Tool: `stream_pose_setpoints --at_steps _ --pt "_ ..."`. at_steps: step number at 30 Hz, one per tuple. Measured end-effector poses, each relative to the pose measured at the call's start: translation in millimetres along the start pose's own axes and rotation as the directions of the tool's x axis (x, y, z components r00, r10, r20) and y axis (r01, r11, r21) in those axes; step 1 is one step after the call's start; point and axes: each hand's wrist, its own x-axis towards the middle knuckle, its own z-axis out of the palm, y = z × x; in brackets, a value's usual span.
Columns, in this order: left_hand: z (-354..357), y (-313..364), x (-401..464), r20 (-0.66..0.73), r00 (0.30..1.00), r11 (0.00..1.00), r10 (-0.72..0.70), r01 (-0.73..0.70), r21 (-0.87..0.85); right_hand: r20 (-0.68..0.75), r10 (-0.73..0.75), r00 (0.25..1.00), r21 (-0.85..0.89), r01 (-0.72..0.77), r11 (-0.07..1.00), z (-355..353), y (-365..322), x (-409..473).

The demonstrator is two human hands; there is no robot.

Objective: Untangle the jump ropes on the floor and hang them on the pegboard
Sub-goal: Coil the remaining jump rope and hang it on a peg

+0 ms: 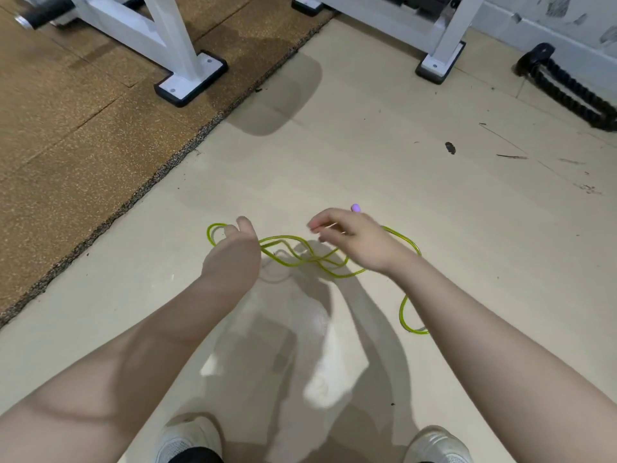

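Presently, as I log it from my remote seat:

Item 1, left hand (235,248): reaching down over the left loop of the rope, fingers loosely curved; whether it grips the cord I cannot tell, since the hand covers that stretch.

Item 2, right hand (354,240): held above the right side of the tangle, fingers slightly curled and apart, apparently holding nothing. A small lilac tip (356,207) shows just past its knuckles, possibly a rope handle; too little shows to say.

Item 3, yellow-green jump rope (300,253): translucent cord lying on the cream floor (400,168), crossed over itself several times between the two hands, with one loop trailing toward my right foot. Only one rope is plainly visible.

Item 4, surroundings: white shoes (190,439) at the bottom edge; brown rubber mat (83,128) to the left; white equipment frame feet (190,80) on the mat and beyond; a black battle rope (574,91) by the far wall. No pegboard in view.

Step in hand, by my judgement: the untangling is at its start, the crossings not yet undone. The next move calls for a firm grip on one end or handle, then drawing the cord through the crossings without tightening them.

Writing: no brand, label or lettering readable anywhere.
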Motion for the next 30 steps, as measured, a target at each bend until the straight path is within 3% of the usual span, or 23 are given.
stream_pose_setpoints --at_steps 2,4,7,9,11,13,14,15,16,17,18,19,21,23,24,26,28,30 --pt "-5.8 4.6 -1.1 0.037 0.999 0.967 0.038 -0.027 -0.253 0.17 -0.054 0.984 -0.113 0.074 0.991 20.0 -7.8 0.7" --pt "-12.1 6.6 -2.9 0.036 0.982 0.854 0.187 -0.144 -0.5 0.277 -0.055 0.959 -0.136 0.096 0.986 37.3 -9.0 2.8" --pt "-15.2 3.5 -10.6 -0.049 0.939 0.692 0.34 -0.284 -0.663 0.323 0.006 0.946 -0.12 0.035 0.992 36.9 -7.8 2.4" --pt "-16.2 -0.1 -11.8 -0.027 0.937 0.637 0.347 -0.257 -0.727 0.404 0.045 0.914 0.012 -0.054 0.998 20.0 -7.6 -0.7" --pt "-14.1 -5.7 -9.6 -0.057 0.945 0.639 0.323 -0.262 -0.723 0.439 0.05 0.897 0.294 -0.196 0.935 -1.0 -4.0 -5.5" --pt "-11.1 -12.5 -6.3 -0.084 0.946 0.629 0.312 -0.273 -0.728 0.258 0.183 0.949 0.606 -0.307 0.734 -23.2 12.2 -4.4" --pt "-9.2 -15.0 -5.9 -0.063 0.943 0.62 0.327 -0.265 -0.739 0.072 0.351 0.934 0.634 -0.315 0.706 -32.8 26.5 -0.7" --pt "-7.5 -16.3 -6.4 -0.015 0.939 0.59 0.345 -0.229 -0.774 -0.131 0.527 0.84 0.542 -0.385 0.747 -40.2 42.9 2.9" --pt "-6.6 -17.0 -7.7 0.043 0.929 0.535 0.367 -0.173 -0.827 -0.322 0.636 0.701 0.326 -0.549 0.77 -43.0 57.8 3.1" --pt "-5.5 -17.4 -8.7 0.09 0.915 0.463 0.394 -0.113 -0.879 -0.462 0.633 0.621 0.11 -0.668 0.736 -42.3 66.2 0.6" --pt "-5.2 -17.0 -10.2 0.122 0.894 0.39 0.432 -0.063 -0.919 -0.513 0.55 0.659 -0.059 -0.666 0.743 -35.5 70.6 -1.0" --pt "-5.7 -15.6 -12.3 0.143 0.868 0.326 0.476 -0.023 -0.945 -0.472 0.428 0.771 -0.17 -0.555 0.814 -27.2 67.5 -2.8" --pt "-4.2 -12.6 -13.8 0.154 0.827 0.195 0.542 0.054 -0.979 -0.161 0.221 0.962 -0.153 -0.246 0.957 -4.8 47.4 -4.6" --pt "-4.9 -9.3 -13.8 0.141 0.808 0.067 0.572 0.126 -0.99 0.192 0.132 0.972 -0.093 -0.116 0.989 15.5 24.9 -2.8" --pt "-5.7 -8.3 -13.5 0.136 0.805 0.013 0.578 0.158 -0.987 0.267 0.094 0.959 -0.112 -0.066 0.992 23.8 21.5 1.0" --pt "-7.1 -6.3 -14.1 0.132 0.819 -0.095 0.558 0.221 -0.971 0.202 0.065 0.977 -0.088 -0.048 0.995 31.8 17.3 6.8" --pt "-8.8 -4.8 -14.5 0.145 0.829 -0.227 0.541 0.309 -0.924 0.129 0.118 0.985 0.09 -0.13 0.987 29.4 24.1 10.1" --pt "-12.4 -4.1 -13.9 0.217 0.767 -0.263 0.604 0.448 -0.854 0.028 0.142 0.99 0.089 -0.144 0.986 22.2 32.8 10.3"
